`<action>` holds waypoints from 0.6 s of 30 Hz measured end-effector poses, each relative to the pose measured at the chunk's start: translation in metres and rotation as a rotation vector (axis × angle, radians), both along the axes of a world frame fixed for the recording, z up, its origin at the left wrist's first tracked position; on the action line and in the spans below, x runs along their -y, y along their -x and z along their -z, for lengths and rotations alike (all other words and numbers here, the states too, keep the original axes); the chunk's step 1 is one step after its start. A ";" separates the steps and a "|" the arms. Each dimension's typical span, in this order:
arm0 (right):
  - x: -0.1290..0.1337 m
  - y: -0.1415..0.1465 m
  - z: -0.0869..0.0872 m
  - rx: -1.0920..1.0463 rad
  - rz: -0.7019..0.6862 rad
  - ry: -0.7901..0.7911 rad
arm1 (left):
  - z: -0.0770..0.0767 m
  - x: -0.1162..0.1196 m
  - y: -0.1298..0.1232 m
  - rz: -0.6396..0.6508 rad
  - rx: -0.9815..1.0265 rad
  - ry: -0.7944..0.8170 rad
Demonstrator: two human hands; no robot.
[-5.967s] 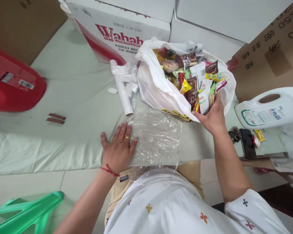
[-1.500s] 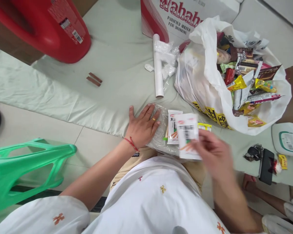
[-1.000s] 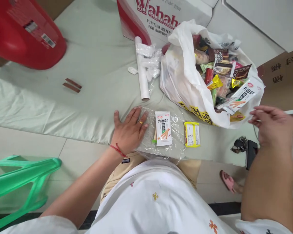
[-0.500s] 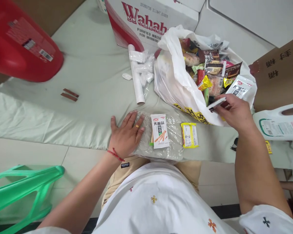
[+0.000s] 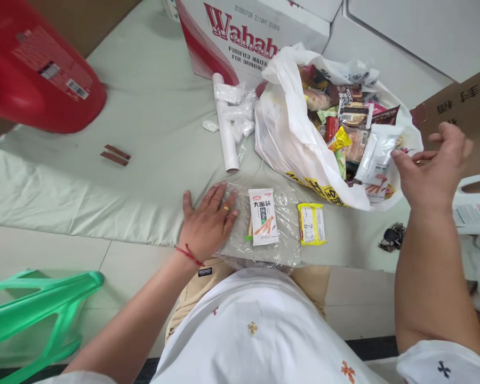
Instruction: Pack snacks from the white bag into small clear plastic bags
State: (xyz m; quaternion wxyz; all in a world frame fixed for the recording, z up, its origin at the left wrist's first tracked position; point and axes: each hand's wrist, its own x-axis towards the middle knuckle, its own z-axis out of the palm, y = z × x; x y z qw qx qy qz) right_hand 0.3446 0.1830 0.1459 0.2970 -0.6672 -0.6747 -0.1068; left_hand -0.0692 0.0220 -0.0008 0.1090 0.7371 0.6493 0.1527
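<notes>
My left hand (image 5: pixel 208 218) lies flat with fingers spread, pressing the left part of a clear plastic sheet (image 5: pixel 288 250). On the sheet rests a white snack packet (image 5: pixel 263 216) with a green-edged item partly hidden beneath it. A small yellow-and-white packet (image 5: pixel 312 224) lies just right of these, at the sheet's edge. My right hand (image 5: pixel 434 165) is raised at the right rim of a white plastic bag (image 5: pixel 280 128), fingers apart and holding nothing visible. Its thumb is close to a white packet (image 5: pixel 378 152) on top of the bag's mixed snacks; I cannot tell whether they touch.
A cardboard tube (image 5: pixel 226 133) with crumpled clear film lies left of the bag, before a Wahaha carton (image 5: pixel 256 37). Far left stands a red jug (image 5: pixel 44 80), with two brown strips (image 5: pixel 115 154) nearby. A white jug (image 5: pixel 474 208) and dark keys (image 5: pixel 392 236) are at right.
My right hand has let go of a white packet at the bag and moved up and right, its fingers opening. White packets now lie over the bag's right side. My left hand stays put.
</notes>
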 end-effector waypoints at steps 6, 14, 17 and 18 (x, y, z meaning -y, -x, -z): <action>0.027 0.068 0.018 0.039 -0.146 0.393 | 0.000 0.000 0.001 0.008 0.007 -0.010; 0.021 0.066 0.008 -0.661 -0.067 0.205 | 0.000 0.001 0.001 0.006 -0.003 -0.007; 0.046 0.070 -0.017 -0.859 -0.060 0.046 | 0.000 0.001 0.001 0.002 0.004 -0.010; 0.060 0.076 -0.021 -0.879 -0.070 0.061 | 0.001 0.001 0.001 0.002 0.006 -0.007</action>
